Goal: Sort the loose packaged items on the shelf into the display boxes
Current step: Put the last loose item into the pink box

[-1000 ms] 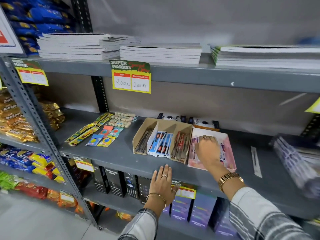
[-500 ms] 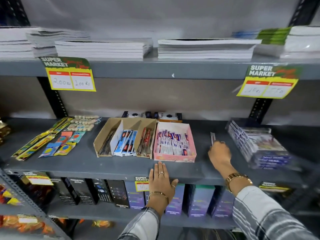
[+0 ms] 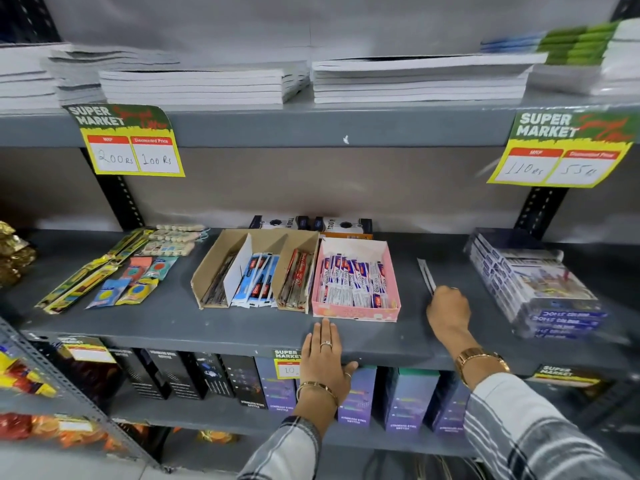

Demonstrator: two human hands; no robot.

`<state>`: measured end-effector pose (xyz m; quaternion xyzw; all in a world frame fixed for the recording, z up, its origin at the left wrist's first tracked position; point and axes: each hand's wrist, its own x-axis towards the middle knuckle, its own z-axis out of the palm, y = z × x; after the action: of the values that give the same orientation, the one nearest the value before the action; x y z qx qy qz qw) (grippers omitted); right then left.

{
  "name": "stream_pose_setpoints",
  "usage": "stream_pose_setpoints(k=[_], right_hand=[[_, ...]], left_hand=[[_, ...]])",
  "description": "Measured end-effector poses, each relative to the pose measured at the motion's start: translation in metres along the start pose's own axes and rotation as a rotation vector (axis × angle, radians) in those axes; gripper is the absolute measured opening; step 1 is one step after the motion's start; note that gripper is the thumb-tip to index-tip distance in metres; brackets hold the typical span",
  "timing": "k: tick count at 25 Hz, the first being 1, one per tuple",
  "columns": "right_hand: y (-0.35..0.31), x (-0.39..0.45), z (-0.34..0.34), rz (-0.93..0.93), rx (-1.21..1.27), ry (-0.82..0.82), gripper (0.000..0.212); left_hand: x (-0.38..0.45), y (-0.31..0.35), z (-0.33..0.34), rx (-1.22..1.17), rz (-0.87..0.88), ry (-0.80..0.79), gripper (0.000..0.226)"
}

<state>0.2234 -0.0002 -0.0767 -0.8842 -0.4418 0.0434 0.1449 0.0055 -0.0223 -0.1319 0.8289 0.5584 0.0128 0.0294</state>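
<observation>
A pink display box (image 3: 356,311) full of small white packets sits mid-shelf. Left of it a brown cardboard box (image 3: 207,268) with three slots holds dark, blue and red packets. A thin loose packet (image 3: 425,273) lies on the grey shelf (image 3: 173,323) right of the pink box. My right hand (image 3: 448,308) rests on that packet's near end, fingers curled over it. My left hand (image 3: 325,355) lies flat on the shelf's front edge just below the pink box, holding nothing.
Loose yellow-green strips and coloured packets (image 3: 114,268) lie at the shelf's left. A stack of blue wrapped packs (image 3: 533,285) stands at the right. Notebooks (image 3: 201,84) fill the upper shelf, boxed bottles (image 3: 405,400) the lower one. Price tags (image 3: 133,142) hang from the shelf edges.
My right hand left the pink box and moved right onto the thin loose packet. The view swung right; my left hand stayed on the shelf edge.
</observation>
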Motion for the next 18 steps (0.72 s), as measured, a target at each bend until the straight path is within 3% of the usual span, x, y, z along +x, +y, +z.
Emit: stream_pose_setpoints(k=[5, 13, 18], right_hand=[[-0.001, -0.004, 0.0, -0.026, 0.004, 0.001, 0.025], [-0.007, -0.008, -0.015, 0.18, 0.585, 0.092, 0.03], [-0.023, -0.016, -0.035, 0.176, 0.78, 0.166, 0.032]], left_hand=[[0.0, -0.001, 0.0, 0.029, -0.015, -0.03, 0.078], [0.0, -0.001, -0.002, 0.049, -0.011, -0.078, 0.078], [0.0, -0.005, -0.004, 0.042, 0.025, -0.079, 0.078]])
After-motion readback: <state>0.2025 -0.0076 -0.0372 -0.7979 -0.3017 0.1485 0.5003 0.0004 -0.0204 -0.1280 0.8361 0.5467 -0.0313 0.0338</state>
